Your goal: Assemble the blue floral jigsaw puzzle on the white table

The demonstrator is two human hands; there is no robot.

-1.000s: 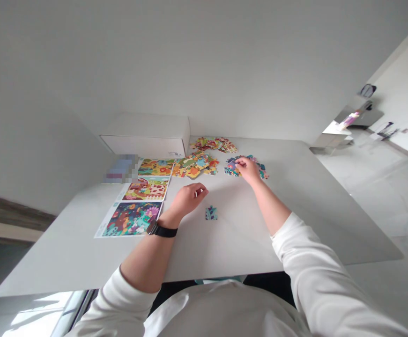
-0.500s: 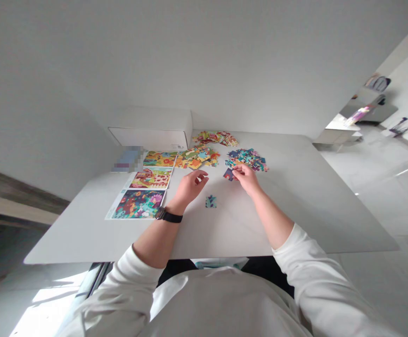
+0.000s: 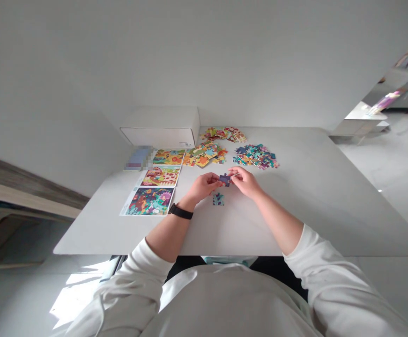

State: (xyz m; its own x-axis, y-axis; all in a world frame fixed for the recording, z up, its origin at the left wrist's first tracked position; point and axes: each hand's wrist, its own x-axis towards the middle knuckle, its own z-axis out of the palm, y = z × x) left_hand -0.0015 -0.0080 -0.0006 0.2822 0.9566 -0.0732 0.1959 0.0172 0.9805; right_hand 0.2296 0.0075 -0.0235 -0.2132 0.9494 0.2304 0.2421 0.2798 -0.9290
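Observation:
A dark blue puzzle piece is pinched between my left hand and my right hand, just above the white table. Fingertips of both hands close on it from either side. A teal puzzle piece lies flat on the table right below my hands. Behind them sit a teal and blue pile of pieces, an orange and yellow pile and a red pile. A black watch is on my left wrist.
Three picture cards lie in a column at the left: a dark one, a red one and a yellow one. A white box stands at the back against the wall. The table's near edge runs just before my body.
My right hand lifted a dark blue piece from the teal pile and drew it back toward me. My left hand came over to meet it, and both now grip the piece.

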